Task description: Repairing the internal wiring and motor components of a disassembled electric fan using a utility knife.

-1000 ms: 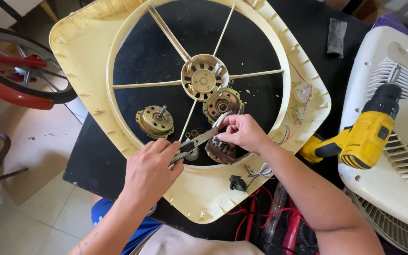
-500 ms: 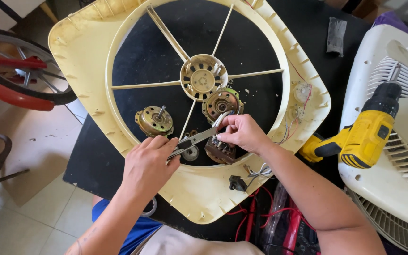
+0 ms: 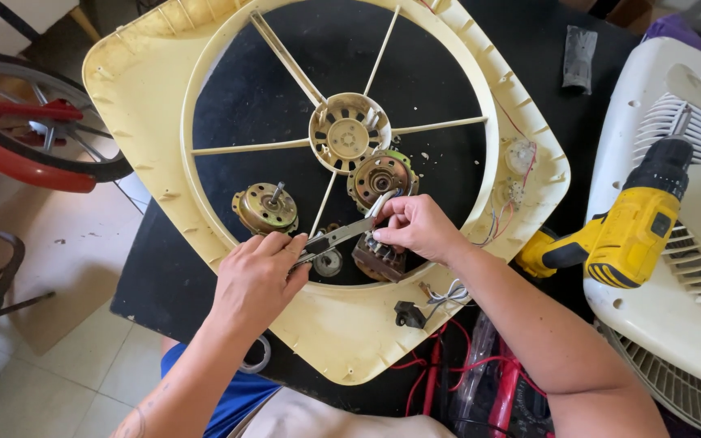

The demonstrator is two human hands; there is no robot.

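My left hand [image 3: 257, 276] grips the pliers [image 3: 336, 238] closed while my right hand [image 3: 417, 229] pinches their tip over the motor winding [image 3: 379, 258], steadying it inside the fan frame [image 3: 350, 332].

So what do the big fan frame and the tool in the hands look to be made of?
Fan frame: moulded plastic, cream and yellowed, matte, with thin ribs and spokes. Tool, held by the left hand and right hand: probably steel, going by its bare grey shine.
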